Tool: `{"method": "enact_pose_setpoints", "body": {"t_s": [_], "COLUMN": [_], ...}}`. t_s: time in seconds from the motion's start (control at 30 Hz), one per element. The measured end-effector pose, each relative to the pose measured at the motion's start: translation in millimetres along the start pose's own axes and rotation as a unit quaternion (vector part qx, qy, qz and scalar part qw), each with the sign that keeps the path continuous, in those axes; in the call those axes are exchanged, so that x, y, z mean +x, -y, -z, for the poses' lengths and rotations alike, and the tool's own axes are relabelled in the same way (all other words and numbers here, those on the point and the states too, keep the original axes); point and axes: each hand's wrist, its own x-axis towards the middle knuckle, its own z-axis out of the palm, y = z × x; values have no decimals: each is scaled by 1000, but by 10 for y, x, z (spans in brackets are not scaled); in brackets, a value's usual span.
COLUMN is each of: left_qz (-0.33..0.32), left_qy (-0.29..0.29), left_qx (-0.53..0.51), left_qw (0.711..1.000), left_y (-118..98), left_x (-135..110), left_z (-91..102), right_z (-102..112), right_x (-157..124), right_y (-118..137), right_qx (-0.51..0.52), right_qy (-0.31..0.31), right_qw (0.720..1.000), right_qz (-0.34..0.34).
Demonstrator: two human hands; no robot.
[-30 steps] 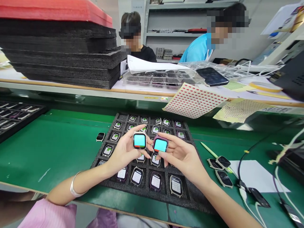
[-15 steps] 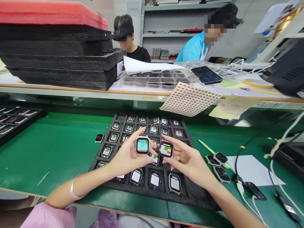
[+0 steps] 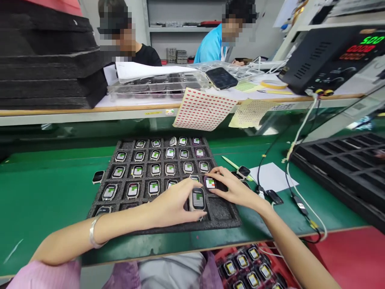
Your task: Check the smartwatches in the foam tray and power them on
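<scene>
My left hand (image 3: 177,202) is closed around a light-framed smartwatch (image 3: 198,198), its screen facing up, above the lower right part of the black foam tray (image 3: 192,226). Between the fingertips of my right hand (image 3: 233,188) is a purple smartwatch (image 3: 209,182) with a lit white, green and red screen. It is at a compartment near the tray's right edge; whether it rests on the foam I cannot tell. Several lit smartwatches (image 3: 155,169) lie in rows in the other compartments. My left hand and forearm hide part of the lower rows.
A loose watch (image 3: 98,177) lies left of the tray. To the right are more watches (image 3: 243,171), a green pen (image 3: 230,162), white paper (image 3: 275,177) and cables (image 3: 290,160). A shelf (image 3: 132,111) with a power supply (image 3: 327,60) runs behind. Two people sit beyond it.
The view has swung right, bringing the power supply and a red bin of watches into sight. My hands have moved apart, and my right hand has brought the purple smartwatch down to the tray's right side.
</scene>
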Motion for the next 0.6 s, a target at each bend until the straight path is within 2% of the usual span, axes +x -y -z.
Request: {"method": "enact_pose_setpoints", "body": {"t_s": [0.13, 0.23, 0.33, 0.4, 0.5, 0.6], "left_qz": [-53, -71, -73, -73, -64, -32], "left_qy": [43, 53, 61, 68, 90, 115], "left_qx": [163, 255, 306, 315, 311, 307], "left_qw": [984, 963, 947, 944, 944, 944], "left_y": [17, 41, 67, 70, 44, 1], "left_x": [344, 523, 592, 573, 439, 188], "left_z": [-427, -747, -910, -882, -648, -297], "right_z": [82, 95, 96, 105, 102, 23], "right_x": [-72, -111, -159, -201, -273, -328], "right_y": [88, 96, 98, 136, 288, 525], "right_qx": [1, 50, 84, 87, 60, 9], "right_qy": [28, -30, -105, -141, -162, -102], "right_qw": [1000, 998, 988, 982, 983, 995], "right_qz": [-8, -40, -76, -90, -61, 15]}}
